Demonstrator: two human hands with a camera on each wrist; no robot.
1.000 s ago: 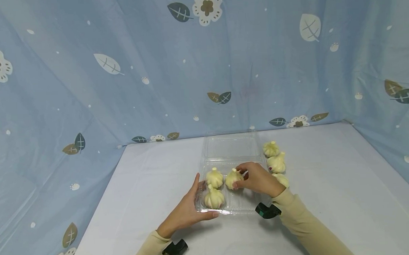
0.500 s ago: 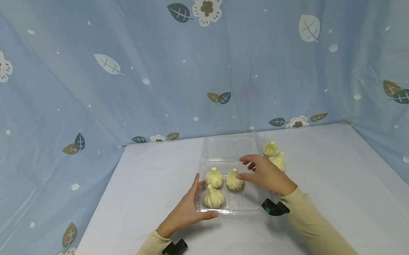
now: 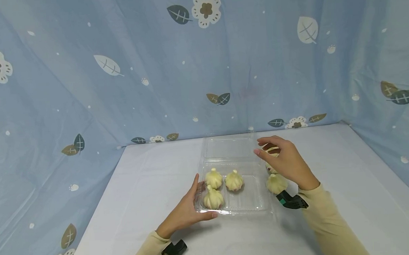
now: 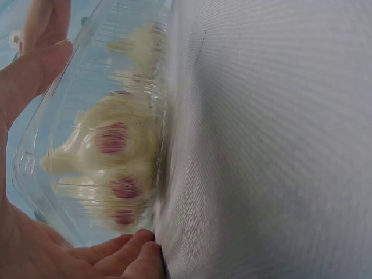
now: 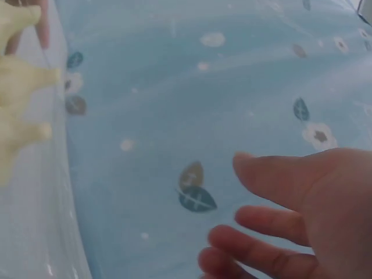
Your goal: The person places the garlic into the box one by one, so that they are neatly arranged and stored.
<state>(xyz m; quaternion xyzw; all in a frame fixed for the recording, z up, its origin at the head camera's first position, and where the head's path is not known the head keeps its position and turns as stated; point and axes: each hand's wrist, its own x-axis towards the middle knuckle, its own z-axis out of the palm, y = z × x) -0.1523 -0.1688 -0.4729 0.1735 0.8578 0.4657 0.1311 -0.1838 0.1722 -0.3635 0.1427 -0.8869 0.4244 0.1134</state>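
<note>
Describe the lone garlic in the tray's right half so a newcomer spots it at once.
On the white table, find the clear tray gripped by the left hand. Two bulbs stand at its left, one behind the other. The garlic is the single one to their right, with bare tray in front of it.

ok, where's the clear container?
Head view, just below centre: the clear container sits with the left grip at its left side, loose garlic bulbs beside its right edge.

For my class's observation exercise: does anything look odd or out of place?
A faint pinkish smudge on the blue leaf-print fabric backdrop, unlike its pattern; a stray dark hairlike strand on the white cloth.
</note>
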